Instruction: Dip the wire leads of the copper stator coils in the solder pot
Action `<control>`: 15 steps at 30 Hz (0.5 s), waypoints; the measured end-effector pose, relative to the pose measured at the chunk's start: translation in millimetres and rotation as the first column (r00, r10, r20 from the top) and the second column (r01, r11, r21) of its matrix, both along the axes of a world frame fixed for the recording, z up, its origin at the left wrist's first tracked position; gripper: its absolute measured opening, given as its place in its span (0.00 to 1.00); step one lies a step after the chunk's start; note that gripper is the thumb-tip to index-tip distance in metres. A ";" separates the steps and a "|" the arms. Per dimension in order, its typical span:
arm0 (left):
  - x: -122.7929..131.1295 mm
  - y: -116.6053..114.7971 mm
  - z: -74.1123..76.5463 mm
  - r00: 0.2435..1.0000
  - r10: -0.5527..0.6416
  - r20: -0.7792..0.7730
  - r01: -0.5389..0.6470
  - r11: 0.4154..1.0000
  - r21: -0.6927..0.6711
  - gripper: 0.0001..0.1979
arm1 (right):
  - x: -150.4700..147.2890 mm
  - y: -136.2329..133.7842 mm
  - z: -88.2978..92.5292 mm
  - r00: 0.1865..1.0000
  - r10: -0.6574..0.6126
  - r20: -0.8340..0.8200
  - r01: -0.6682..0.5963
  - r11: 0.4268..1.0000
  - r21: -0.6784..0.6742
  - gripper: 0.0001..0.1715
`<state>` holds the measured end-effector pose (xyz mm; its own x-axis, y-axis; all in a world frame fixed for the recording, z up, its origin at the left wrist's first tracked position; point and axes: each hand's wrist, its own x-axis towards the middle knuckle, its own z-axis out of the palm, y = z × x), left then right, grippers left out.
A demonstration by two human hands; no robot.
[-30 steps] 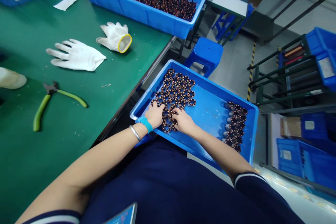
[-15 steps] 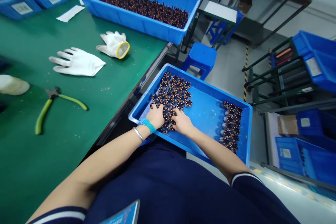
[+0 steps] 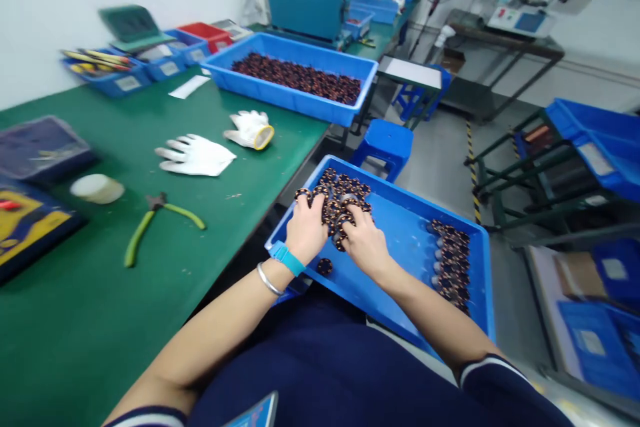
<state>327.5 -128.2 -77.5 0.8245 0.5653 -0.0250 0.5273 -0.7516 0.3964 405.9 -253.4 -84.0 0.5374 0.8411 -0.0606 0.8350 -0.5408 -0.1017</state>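
A blue tray (image 3: 400, 227) rests on my lap beside the green table. In its left half lies a cluster of small copper-wound ring coils (image 3: 345, 190). My left hand (image 3: 306, 232) and my right hand (image 3: 365, 243) press together into that cluster, fingers curled around several coils. One loose coil (image 3: 325, 266) lies just behind my left hand. A row of stacked coils (image 3: 450, 260) stands along the tray's right side. My left wrist carries a blue band and a metal bangle.
On the green table (image 3: 200, 260) lie green-handled pliers (image 3: 160, 217), two white gloves (image 3: 197, 155), a tape roll (image 3: 97, 188) and a big blue bin of coils (image 3: 295, 80). A blue stool (image 3: 383, 143) and metal racks with blue bins (image 3: 590, 147) stand on the right.
Both hands have pushed forward and gathered the spread-out coils into a tighter pile, leaving one coil behind. My head has lifted, so more of the table and room shows.
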 end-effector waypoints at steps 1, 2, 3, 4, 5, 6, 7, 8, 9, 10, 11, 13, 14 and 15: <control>-6.4 2.9 9.9 0.999 0.026 0.044 -0.026 1.000 0.006 0.30 | -2.6 5.3 9.4 0.999 0.026 0.035 -0.027 0.999 0.022 0.12; -14.2 6.2 20.0 0.995 0.058 0.086 -0.059 0.998 0.014 0.30 | -6.1 11.7 18.9 0.996 0.061 0.071 -0.064 0.997 0.044 0.11; -23.1 10.3 30.0 0.988 0.096 0.124 -0.100 0.995 0.021 0.31 | -10.3 19.4 28.1 0.989 0.102 0.110 -0.110 0.992 0.067 0.11; -33.0 15.7 39.7 0.977 0.143 0.157 -0.149 0.988 0.029 0.31 | -14.9 28.8 37.0 0.977 0.148 0.153 -0.163 0.982 0.093 0.11; -44.0 22.7 48.8 0.963 0.196 0.184 -0.206 0.978 0.038 0.32 | -20.3 40.4 45.3 0.960 0.198 0.197 -0.224 0.967 0.121 0.10; -56.8 30.9 57.1 0.945 0.254 0.205 -0.269 0.962 0.048 0.31 | -26.9 53.9 53.1 0.938 0.251 0.238 -0.290 0.945 0.149 0.10; -72.0 39.9 64.5 0.923 0.314 0.223 -0.334 0.941 0.058 0.31 | -35.4 69.0 60.2 0.912 0.308 0.271 -0.361 0.916 0.175 0.11; -90.2 48.3 70.6 0.897 0.373 0.239 -0.399 0.914 0.069 0.31 | -46.5 84.8 66.7 0.884 0.366 0.292 -0.430 0.882 0.195 0.11; -111.6 55.2 75.2 0.869 0.426 0.251 -0.457 0.886 0.081 0.30 | -60.7 100.3 72.6 0.853 0.428 0.298 -0.496 0.843 0.210 0.11; -136.3 59.7 78.3 0.840 0.473 0.265 -0.511 0.854 0.095 0.29 | -78.1 114.5 77.8 0.818 0.497 0.291 -0.562 0.798 0.218 0.11; -163.8 61.6 79.6 0.814 0.514 0.271 -0.557 0.823 0.112 0.29 | -98.7 127.2 82.1 0.783 0.559 0.273 -0.617 0.755 0.221 0.12; -223.8 61.6 78.0 0.760 0.592 0.267 -0.642 0.749 0.166 0.27 | -147.1 148.3 87.9 0.663 0.711 0.235 -0.749 0.626 0.220 0.12; -253.9 62.6 76.1 0.739 0.620 0.266 -0.670 0.717 0.191 0.25 | -173.5 158.4 89.2 0.593 0.775 0.218 -0.804 0.553 0.220 0.12; -281.6 66.2 74.6 0.718 0.640 0.274 -0.694 0.688 0.212 0.23 | -200.1 169.2 89.7 0.520 0.832 0.196 -0.850 0.479 0.221 0.12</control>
<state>45.9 -62.0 -2.9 0.2008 0.9249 0.3229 0.8793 -0.3155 0.3567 205.8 -84.2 5.7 -0.4407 0.8667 0.2335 0.8842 0.4640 -0.0534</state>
